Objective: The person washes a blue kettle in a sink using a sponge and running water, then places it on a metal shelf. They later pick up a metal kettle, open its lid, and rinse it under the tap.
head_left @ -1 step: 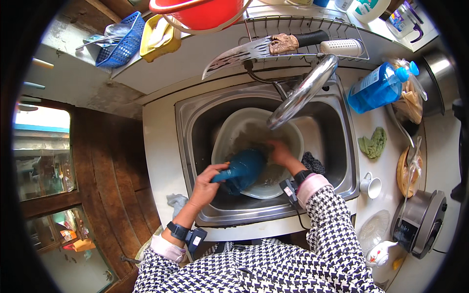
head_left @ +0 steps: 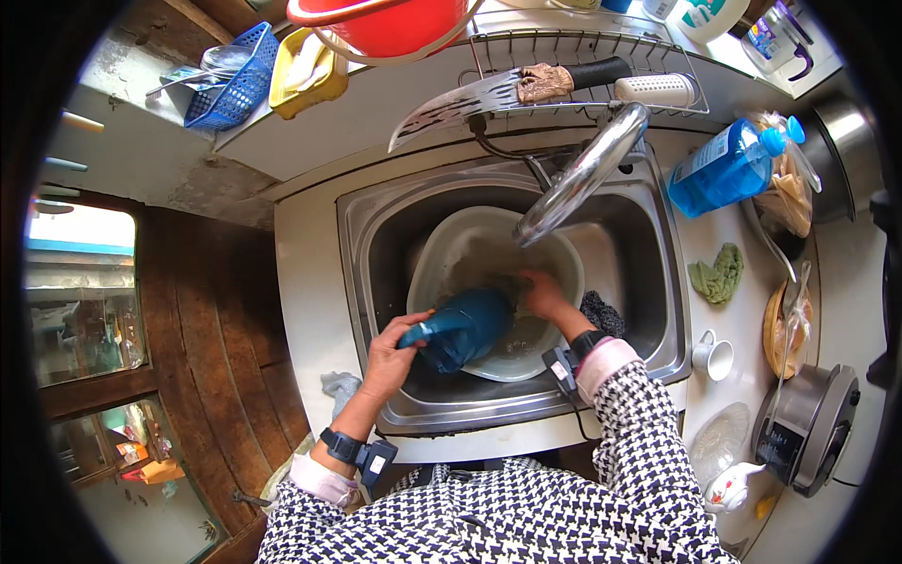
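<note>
A white plastic basin [head_left: 427, 246] holding murky water sits inside the steel sink [head_left: 381, 221]. My left hand [head_left: 390, 352] is closed on the handle of a blue plastic jug [head_left: 468, 329]. The jug lies tilted over the basin's near left part, with its mouth toward the middle. My right hand [head_left: 543, 295] reaches into the basin just right of the jug's mouth; its fingertips are blurred at the murky water, so their grip is hidden. Above the basin extends the chrome faucet [head_left: 583, 179]. A dark scouring pad [head_left: 601, 313] rests in the sink beside my right wrist.
Behind the sink, a wire rack [head_left: 554, 42] carries a large knife [head_left: 470, 108]. A blue soap bottle [head_left: 719, 169], green cloth [head_left: 719, 274], white mug [head_left: 712, 357] and grey appliance [head_left: 808, 432] stand along the right counter. A red bucket [head_left: 390, 23] and yellow container [head_left: 305, 75] are at the back.
The blue jug and my left hand have shifted slightly left, and the jug has turned a little. My right hand has moved very slightly within the basin.
</note>
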Demonstrator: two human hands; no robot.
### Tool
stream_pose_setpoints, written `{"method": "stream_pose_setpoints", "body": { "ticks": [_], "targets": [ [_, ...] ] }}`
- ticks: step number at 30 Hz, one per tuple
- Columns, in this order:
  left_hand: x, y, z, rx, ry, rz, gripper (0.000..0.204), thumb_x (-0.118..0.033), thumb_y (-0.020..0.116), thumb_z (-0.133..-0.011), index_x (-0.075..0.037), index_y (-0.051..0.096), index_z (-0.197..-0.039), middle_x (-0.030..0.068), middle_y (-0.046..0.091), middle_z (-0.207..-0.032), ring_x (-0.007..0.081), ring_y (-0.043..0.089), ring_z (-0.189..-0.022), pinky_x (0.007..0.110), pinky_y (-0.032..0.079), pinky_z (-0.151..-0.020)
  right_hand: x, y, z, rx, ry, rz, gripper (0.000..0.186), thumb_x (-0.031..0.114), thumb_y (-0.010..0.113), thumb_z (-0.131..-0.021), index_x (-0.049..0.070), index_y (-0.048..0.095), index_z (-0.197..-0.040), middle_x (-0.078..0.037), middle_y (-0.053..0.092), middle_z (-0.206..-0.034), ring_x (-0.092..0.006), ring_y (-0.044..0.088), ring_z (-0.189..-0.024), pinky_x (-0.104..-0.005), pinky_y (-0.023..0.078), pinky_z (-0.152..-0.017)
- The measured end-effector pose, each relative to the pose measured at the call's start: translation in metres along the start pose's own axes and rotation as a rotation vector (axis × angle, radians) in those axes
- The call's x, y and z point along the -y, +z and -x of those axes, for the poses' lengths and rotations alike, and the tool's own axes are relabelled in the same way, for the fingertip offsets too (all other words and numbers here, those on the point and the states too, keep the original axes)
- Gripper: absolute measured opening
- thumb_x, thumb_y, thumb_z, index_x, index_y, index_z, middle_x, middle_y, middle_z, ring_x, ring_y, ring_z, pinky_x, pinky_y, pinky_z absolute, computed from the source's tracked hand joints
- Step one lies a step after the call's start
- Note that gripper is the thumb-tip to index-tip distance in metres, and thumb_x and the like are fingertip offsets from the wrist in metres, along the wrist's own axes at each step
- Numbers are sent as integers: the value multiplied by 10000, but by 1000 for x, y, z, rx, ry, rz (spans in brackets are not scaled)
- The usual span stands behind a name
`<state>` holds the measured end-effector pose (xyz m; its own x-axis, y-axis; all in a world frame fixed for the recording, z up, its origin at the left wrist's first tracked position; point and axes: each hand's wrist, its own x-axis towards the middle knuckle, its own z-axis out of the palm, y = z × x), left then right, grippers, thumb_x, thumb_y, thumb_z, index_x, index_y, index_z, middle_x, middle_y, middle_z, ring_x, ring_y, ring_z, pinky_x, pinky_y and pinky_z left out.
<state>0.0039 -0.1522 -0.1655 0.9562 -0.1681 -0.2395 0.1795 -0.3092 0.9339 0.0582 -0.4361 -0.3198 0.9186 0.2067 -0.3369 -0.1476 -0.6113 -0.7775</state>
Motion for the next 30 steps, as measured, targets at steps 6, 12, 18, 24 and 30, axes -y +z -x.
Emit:
{"method": "stream_pose_setpoints", "body": {
  "ticks": [6, 12, 18, 24, 30],
  "targets": [
    [9, -17, 30, -188, -347, 631, 185, 118, 471, -759, -58, 504, -807, 151, 572, -1199, 80, 385, -571, 242, 411, -606, 53, -26, 50, -66, 147, -306, 450, 6, 510, -779, 15, 539, -1228, -217, 560, -1202, -346, 527, -1144, -375, 417, -977],
    [12, -22, 55, -312, -419, 822, 177, 100, 497, -773, -67, 514, -832, 127, 559, -1187, 88, 417, -568, 299, 457, -632, 146, -2, 99, -94, -316, -167, 404, -31, 491, -784, 56, 562, -1172, -208, 511, -1105, -400, 499, -1029, -436, 424, -908],
    [12, -26, 70, -404, -505, 893, 179, 87, 499, -807, -83, 517, -859, 39, 563, -921, 94, 440, -582, 367, 487, -714, 101, 18, 73, -82, -179, 12, 407, -2, 525, -774, 76, 568, -1172, -204, 513, -1141, -415, 500, -1046, -454, 424, -920],
    [13, -34, 77, -513, -531, 1053, 171, 86, 480, -838, -81, 481, -871, 17, 487, -748, 100, 446, -571, 447, 474, -907, 46, 24, 68, -62, 34, 0, 436, -43, 529, -762, 47, 567, -1187, -225, 535, -1117, -406, 522, -1050, -427, 434, -917],
    [9, -31, 75, -581, -575, 1159, 172, 80, 462, -864, -89, 460, -896, 6, 468, -691, 103, 437, -543, 478, 442, -968, 108, 14, 92, -167, -217, -240, 419, -53, 540, -766, 46, 559, -1173, -216, 524, -1068, -400, 521, -1001, -423, 432, -892]
  ]
}}
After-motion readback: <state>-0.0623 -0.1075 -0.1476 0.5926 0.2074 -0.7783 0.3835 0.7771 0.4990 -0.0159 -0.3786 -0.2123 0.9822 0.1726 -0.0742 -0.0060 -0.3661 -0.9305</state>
